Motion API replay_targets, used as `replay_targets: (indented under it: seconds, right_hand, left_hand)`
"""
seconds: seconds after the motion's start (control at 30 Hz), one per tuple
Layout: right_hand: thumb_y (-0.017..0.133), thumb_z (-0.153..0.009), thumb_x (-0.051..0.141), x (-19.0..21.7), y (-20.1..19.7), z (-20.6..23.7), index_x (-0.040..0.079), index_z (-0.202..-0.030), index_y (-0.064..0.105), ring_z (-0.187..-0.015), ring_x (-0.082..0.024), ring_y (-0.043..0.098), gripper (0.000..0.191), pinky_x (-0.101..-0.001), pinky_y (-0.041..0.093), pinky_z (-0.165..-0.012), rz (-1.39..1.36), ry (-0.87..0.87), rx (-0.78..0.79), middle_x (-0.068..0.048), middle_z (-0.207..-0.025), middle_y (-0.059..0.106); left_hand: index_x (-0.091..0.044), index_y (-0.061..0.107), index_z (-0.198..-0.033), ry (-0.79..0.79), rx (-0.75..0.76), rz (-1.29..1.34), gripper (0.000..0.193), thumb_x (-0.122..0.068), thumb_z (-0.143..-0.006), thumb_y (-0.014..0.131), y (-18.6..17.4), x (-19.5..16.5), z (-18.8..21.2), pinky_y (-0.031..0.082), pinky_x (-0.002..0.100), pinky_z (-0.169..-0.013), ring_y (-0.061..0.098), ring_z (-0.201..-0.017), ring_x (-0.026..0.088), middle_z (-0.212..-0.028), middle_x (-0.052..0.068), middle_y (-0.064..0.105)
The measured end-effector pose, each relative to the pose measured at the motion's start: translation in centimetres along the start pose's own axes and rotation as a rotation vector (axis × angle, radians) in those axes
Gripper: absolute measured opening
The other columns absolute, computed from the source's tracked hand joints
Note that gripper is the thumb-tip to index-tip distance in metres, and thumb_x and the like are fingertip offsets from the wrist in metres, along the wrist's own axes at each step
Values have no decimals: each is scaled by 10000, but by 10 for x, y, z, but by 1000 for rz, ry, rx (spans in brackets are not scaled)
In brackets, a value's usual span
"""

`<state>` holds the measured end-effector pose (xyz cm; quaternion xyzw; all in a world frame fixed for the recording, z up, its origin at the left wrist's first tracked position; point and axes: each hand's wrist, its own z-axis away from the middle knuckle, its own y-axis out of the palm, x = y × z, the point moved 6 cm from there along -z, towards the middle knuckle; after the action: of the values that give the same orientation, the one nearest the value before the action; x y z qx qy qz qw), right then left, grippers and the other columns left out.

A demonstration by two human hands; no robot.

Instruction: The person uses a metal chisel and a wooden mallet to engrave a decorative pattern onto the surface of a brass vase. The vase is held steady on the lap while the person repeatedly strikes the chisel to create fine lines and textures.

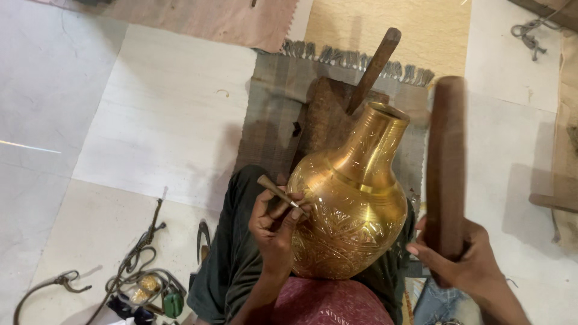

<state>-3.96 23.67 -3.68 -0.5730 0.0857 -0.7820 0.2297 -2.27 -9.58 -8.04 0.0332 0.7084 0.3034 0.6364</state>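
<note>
Brass vase (pixel 355 204) fills the middle of the view, big-bellied and gleaming, lying tilted across the person's lap with its narrow neck pointing up and away toward the fringed mat (pixel 271 126). Fine engraved leaf patterns cover its belly and neck. It rests against the dark trouser leg (pixel 232 247) on one side and a reddish cloth (pixel 328 304) below. Behind it, a wooden post (pixel 373 69) slants up past the mouth of the vase, out of a dark wooden block (pixel 328 114) on the mat.

Next in size, the wooden mallet (pixel 445 168), a long dark bar held upright beside the vase, clear of it. The right hand (pixel 460 259) is clenched around its lower end.

Over to the left hand (pixel 274 225): fingers pinched tight on a small chisel (pixel 277 191), its tip pressed against the vase's shoulder, handle end angled up and left.

Down at the bottom left, on the pale floor tiles (pixel 120 132), a tangle of metal tools (pixel 144 283) lies well apart from the work.
</note>
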Motion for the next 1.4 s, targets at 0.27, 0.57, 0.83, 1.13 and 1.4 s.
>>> replay_targets:
  seconds: [0.27, 0.57, 0.83, 1.13, 1.4]
  right_hand:
    - [825, -729, 182, 133, 45, -50, 157, -1155, 741, -387, -87, 645, 436, -265, 493, -384, 539, -90, 372, 2, -596, 687]
    - [702, -830, 216, 246, 138, -111, 197, -1099, 652, -421, -114, 537, 274, -283, 480, -461, 1084, -98, 695, 29, -535, 558]
    - [676, -884, 189, 299, 191, -122, 195, -1206, 510, -660, -115, 499, 362, -250, 480, -531, 1654, -176, 829, 25, -802, 542]
    - [623, -924, 165, 251, 181, -130, 188, -1032, 531, -622, -90, 466, 144, -219, 448, -503, 1566, -40, 906, 45, -755, 493]
    - [582, -903, 111, 257, 182, -127, 137, -1073, 498, -567, -101, 456, 191, -247, 468, -462, 1633, -201, 869, 26, -698, 473]
  left_hand:
    - [45, 595, -1222, 88, -72, -55, 272, 60, -965, 682, -20, 15, 7, 692, 346, -778, 778, -880, 235, -975, 169, 750]
    - [69, 569, -1172, 89, -102, -93, 238, 131, -944, 598, -32, 14, 2, 681, 302, -751, 778, -869, 213, -937, 163, 759]
    - [82, 652, -1028, 80, -27, -169, 119, 160, -950, 607, -33, 12, -10, 649, 287, -790, 761, -861, 198, -956, 159, 728]
    - [47, 617, -972, 6, 40, -91, 107, 141, -949, 570, -33, 7, -24, 657, 274, -740, 770, -857, 188, -935, 149, 760]
    - [56, 671, -1069, 93, 41, -158, 166, 140, -942, 607, -35, 9, -25, 678, 284, -704, 778, -828, 204, -936, 151, 755]
